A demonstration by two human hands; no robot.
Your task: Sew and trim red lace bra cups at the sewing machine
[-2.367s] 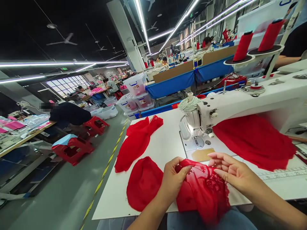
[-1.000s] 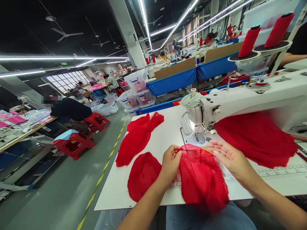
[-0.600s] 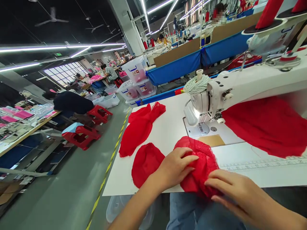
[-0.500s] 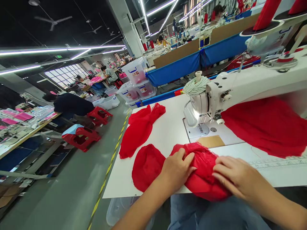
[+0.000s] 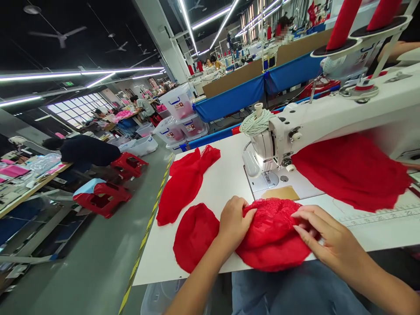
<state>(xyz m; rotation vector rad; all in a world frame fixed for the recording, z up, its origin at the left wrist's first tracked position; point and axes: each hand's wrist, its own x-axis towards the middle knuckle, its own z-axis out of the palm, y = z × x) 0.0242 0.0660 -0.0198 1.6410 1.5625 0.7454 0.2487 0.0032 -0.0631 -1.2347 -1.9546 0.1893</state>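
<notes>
A red lace-trimmed fabric piece (image 5: 274,236) lies bunched at the table's front edge, its lace part uppermost. My left hand (image 5: 233,223) closes on its left edge, thumb on top, with the other fingertips partly hidden. At the right edge my right hand (image 5: 323,232) pinches the lace between thumb and forefinger, the other fingers curled behind. Just beyond the fabric stands a white sewing machine (image 5: 265,153) with its needle area lit. Left of my left hand rests a round red fabric piece (image 5: 196,236). Another red piece with a lace end (image 5: 182,188) lies farther back.
More red fabric (image 5: 354,170) lies under the machine arm. Red thread cones (image 5: 343,26) stand on a holder above. Clear plastic boxes (image 5: 179,103) are stacked beyond the white table (image 5: 152,262). Red stools (image 5: 101,197) and a bent-over person (image 5: 88,146) are across the aisle.
The lace fabric has been spread flatter, its lace part facing up. My right hand's fingers have opened out somewhat along its right edge. The view has shifted slightly.
</notes>
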